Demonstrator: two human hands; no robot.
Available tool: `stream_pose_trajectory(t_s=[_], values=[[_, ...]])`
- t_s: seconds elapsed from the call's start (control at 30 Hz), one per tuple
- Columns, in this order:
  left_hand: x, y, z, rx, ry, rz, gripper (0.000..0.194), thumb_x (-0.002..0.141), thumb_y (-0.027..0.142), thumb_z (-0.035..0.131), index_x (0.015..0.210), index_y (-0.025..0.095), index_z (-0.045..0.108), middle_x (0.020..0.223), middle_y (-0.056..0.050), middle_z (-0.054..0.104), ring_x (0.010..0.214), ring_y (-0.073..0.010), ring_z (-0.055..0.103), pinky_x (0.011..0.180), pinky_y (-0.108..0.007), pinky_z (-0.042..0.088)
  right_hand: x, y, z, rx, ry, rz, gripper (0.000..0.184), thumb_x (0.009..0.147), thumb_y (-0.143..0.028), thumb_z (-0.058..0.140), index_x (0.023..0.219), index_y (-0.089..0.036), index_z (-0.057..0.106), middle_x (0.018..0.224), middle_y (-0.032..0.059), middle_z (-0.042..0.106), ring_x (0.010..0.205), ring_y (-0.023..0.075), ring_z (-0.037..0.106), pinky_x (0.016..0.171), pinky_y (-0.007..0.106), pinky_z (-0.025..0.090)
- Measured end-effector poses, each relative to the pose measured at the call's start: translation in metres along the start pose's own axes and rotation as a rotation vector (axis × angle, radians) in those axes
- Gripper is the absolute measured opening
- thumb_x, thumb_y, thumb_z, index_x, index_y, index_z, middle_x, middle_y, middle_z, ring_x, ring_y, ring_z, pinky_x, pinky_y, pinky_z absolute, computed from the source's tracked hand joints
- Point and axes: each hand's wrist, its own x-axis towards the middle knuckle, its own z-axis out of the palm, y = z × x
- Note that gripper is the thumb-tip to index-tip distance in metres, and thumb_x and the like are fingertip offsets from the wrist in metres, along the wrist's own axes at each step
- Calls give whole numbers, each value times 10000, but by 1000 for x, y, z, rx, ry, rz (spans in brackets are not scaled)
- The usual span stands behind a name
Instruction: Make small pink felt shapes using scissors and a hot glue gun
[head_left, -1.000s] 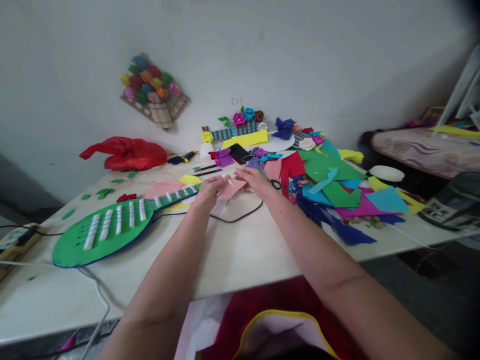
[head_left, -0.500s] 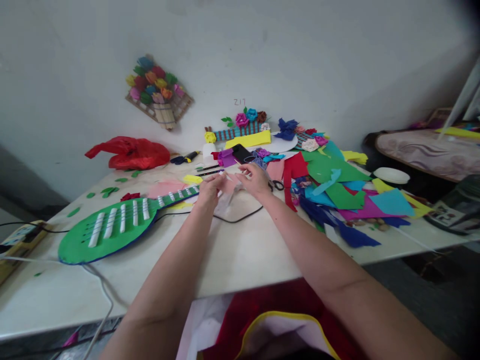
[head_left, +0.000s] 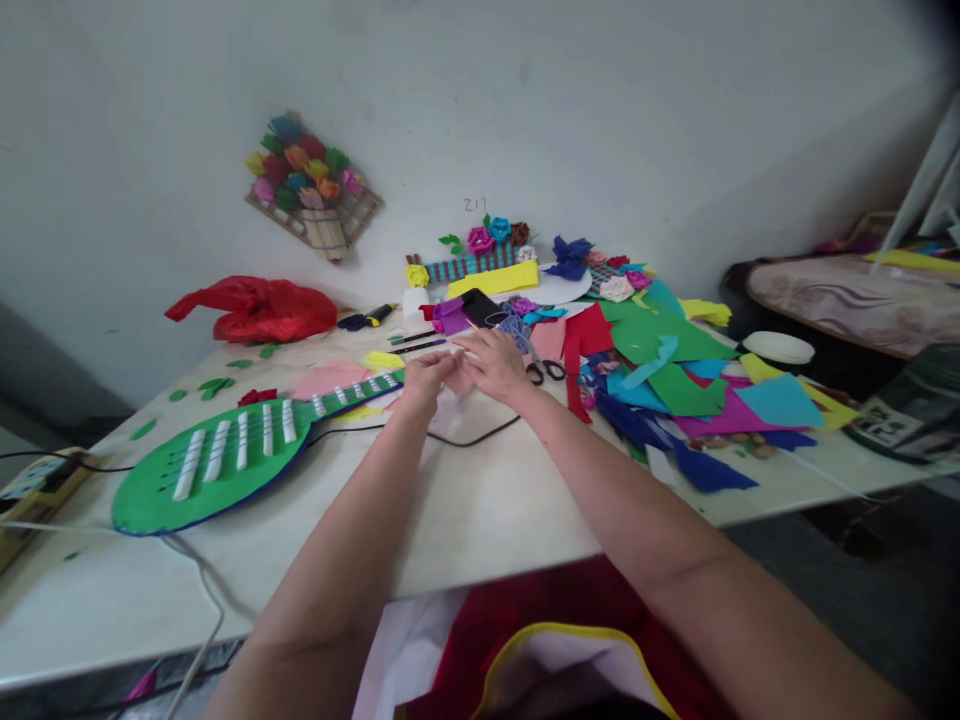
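A small piece of pale pink paper [head_left: 456, 380] is held between my two hands above the middle of the table. My left hand [head_left: 426, 382] pinches its left side, fingers closed. My right hand [head_left: 492, 364] is closed on it from the right, its fingertips meeting those of the left; they partly cover the paper. Close by on the left lies the neck of a green guitar-shaped craft [head_left: 225, 450] with white bars and strings. Scissors [head_left: 546, 372] with black handles lie just right of my right hand. A dark phone [head_left: 480, 308] rests behind my hands.
Coloured paper sheets [head_left: 667, 340] are heaped on the right. A red plastic bag [head_left: 274, 308] sits at the back left, near a yellow-black tool [head_left: 381, 315]. A black cable [head_left: 472, 441] crosses the table [head_left: 480, 510] in front of my hands. A power strip [head_left: 45, 490] lies at the left edge.
My right hand has moved left, closer to my left hand, and its fingers now cover more of the pink paper. More of the scissors shows. The view has shifted slightly.
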Motion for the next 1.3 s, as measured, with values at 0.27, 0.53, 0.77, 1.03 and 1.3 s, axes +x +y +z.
stream_pose_trajectory(t_s=[0.27, 0.53, 0.77, 1.03, 1.3], values=[[-1, 0, 4, 52, -54, -48, 275, 509, 313, 773, 702, 125, 717, 696, -67, 687, 676, -181, 604, 673, -291, 444, -1, 5, 3, 122, 11, 79, 235, 771, -130, 504, 943, -181, 656, 925, 77, 601, 905, 206, 526, 779, 309, 397], [6, 4, -5, -98, 132, -45, 227, 485, 195, 756, 698, 139, 702, 683, -51, 682, 639, -159, 609, 632, -279, 468, 5, 11, -8, 514, 207, 509, 66, 684, -247, 620, 705, -193, 588, 662, 6, 601, 646, 152, 548, 645, 285, 431], [10, 1, -9, -200, 202, -51, 285, 443, 104, 753, 713, 119, 666, 648, -26, 656, 571, -109, 585, 613, -245, 456, 11, 4, -15, 1249, 174, 925, 221, 544, -225, 745, 712, -163, 616, 647, -11, 621, 543, 79, 519, 600, 253, 444], [9, 1, -3, -264, 229, -34, 406, 455, 111, 766, 837, 149, 633, 667, 6, 650, 588, -98, 584, 618, -235, 448, 7, 1, 3, 1371, 151, 967, 183, 540, -173, 746, 694, -165, 648, 664, -22, 627, 622, 78, 559, 639, 226, 434], [7, -3, 2, -255, 194, -66, 391, 479, 117, 764, 846, 145, 636, 705, -1, 656, 610, -95, 587, 633, -228, 448, 8, 5, 0, 1330, 154, 994, 118, 555, -127, 741, 605, -146, 635, 571, -12, 592, 556, 81, 533, 608, 242, 441]])
